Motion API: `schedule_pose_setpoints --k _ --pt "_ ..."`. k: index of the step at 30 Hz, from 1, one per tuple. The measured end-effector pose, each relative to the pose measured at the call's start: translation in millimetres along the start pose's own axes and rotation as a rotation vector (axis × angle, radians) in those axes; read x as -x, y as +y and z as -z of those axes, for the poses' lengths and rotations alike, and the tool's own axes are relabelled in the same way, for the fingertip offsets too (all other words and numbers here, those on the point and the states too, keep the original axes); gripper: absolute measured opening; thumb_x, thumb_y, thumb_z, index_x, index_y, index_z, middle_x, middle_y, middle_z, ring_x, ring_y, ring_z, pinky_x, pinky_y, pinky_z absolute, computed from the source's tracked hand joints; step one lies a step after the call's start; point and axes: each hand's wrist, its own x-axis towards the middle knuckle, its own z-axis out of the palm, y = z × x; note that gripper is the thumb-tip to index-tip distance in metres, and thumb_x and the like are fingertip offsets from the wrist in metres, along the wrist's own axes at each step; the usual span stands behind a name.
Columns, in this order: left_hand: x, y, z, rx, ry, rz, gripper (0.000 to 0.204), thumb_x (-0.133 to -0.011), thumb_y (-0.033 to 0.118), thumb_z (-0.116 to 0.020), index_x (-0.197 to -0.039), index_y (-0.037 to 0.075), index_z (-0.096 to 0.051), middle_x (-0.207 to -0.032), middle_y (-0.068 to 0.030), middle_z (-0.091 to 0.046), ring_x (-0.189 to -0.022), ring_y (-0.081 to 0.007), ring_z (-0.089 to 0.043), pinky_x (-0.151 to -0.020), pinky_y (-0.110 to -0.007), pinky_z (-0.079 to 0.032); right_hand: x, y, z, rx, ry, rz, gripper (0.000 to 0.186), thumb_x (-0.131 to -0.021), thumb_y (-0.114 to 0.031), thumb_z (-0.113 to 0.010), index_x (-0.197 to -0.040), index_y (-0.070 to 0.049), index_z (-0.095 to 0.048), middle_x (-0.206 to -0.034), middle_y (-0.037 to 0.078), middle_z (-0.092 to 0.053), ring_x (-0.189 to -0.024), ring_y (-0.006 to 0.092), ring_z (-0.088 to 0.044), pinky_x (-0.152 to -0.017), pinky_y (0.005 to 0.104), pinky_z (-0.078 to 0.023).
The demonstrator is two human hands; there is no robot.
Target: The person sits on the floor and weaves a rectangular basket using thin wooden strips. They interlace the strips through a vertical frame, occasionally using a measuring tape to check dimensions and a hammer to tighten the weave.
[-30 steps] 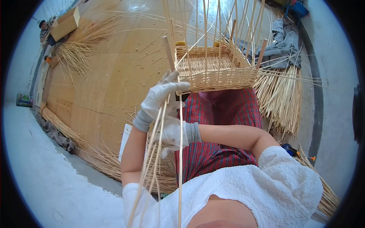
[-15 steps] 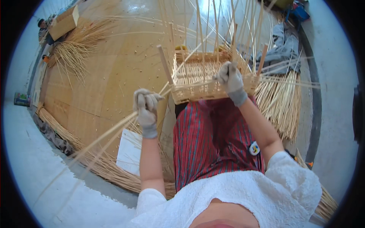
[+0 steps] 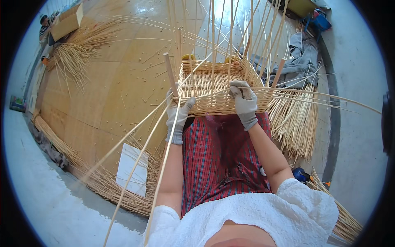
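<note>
A pale wicker basket (image 3: 212, 76) with many upright stakes and a thick dowel (image 3: 170, 72) at its near left corner rests at my knees, over the red plaid cloth (image 3: 224, 156). My gloved left hand (image 3: 177, 115) grips that corner beside the dowel, partly hidden by loose reeds (image 3: 140, 156) that trail toward me from there. My gloved right hand (image 3: 245, 103) is closed at the front rim, pinching a long horizontal reed (image 3: 325, 94) that runs across the near side and out to the right.
Bundles of reeds (image 3: 294, 123) lie right, left and lower left, with a white board (image 3: 131, 168) among them. A grey cloth (image 3: 302, 53) and a blue object (image 3: 319, 22) lie upper right. Another person (image 3: 45, 29) is at upper left beside a cardboard box (image 3: 66, 22).
My hands were bunched at the left, then separated. My left hand has since moved right onto the basket corner; my right hand is slightly lower on the front rim, with the reed drawn rightward.
</note>
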Motion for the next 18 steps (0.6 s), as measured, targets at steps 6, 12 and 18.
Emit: schedule_pose_setpoints --k 6,12,18 --pt "6.7 -0.6 -6.2 0.004 0.074 0.057 0.081 -0.077 0.017 -0.089 -0.143 0.005 -0.043 -0.129 -0.0122 -0.058 -0.112 -0.0218 -0.063 -0.096 -0.034 -0.056 10.0 -23.0 -12.7 0.014 -0.027 0.042 0.011 -0.097 -0.002 -0.065 -0.105 -0.006 -0.071 -0.091 0.002 -0.07 -0.078 0.0105 -0.066 -0.071 0.0258 -0.055" --pt "0.7 -6.2 -4.2 0.128 0.159 0.164 0.057 -0.082 0.011 -0.086 -0.13 0.007 -0.056 -0.114 -0.0059 -0.068 -0.099 -0.0165 -0.067 -0.086 -0.03 -0.059 -81.8 -102.0 -86.8 0.448 -0.556 0.323 0.016 -0.096 -0.018 -0.066 -0.107 -0.006 -0.069 -0.091 0.012 -0.073 -0.079 0.0223 -0.07 -0.074 0.0355 -0.055" --pt "-3.8 -21.3 -1.4 0.098 0.258 0.154 0.046 -0.085 0.013 -0.084 -0.123 0.007 -0.06 -0.103 -0.0021 -0.066 -0.089 -0.0137 -0.064 -0.078 -0.029 -0.056 -118.0 -82.7 -118.3 0.83 -0.373 0.196 0.041 -0.095 -0.029 -0.069 -0.134 -0.019 -0.063 -0.103 0.013 -0.075 -0.097 0.0283 -0.07 -0.09 0.0401 -0.053"
